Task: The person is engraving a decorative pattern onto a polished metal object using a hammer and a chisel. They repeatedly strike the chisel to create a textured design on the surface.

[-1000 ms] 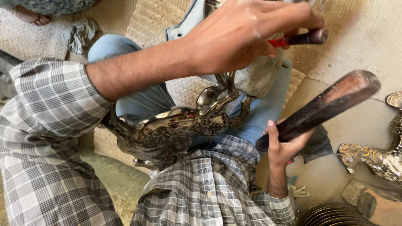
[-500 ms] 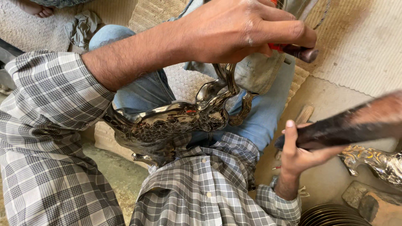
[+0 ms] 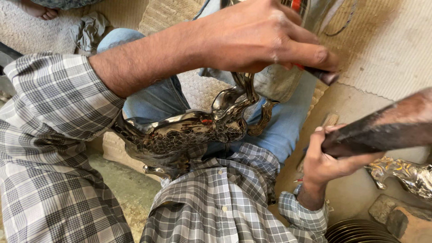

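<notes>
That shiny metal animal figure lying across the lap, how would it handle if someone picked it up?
The metal figure looks rigid, and probably heavy for its size. Its polished, mirror-like surface may be slippery. Its curved neck and thin legs make it uneven, so it would likely tip or rock if set down carelessly.

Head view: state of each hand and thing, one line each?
left hand: closed on a dark tool tip
right hand: gripping a dark wooden mallet, raised
shiny metal figurine: lying across the lap
second metal figurine: on the floor, untouched
</notes>
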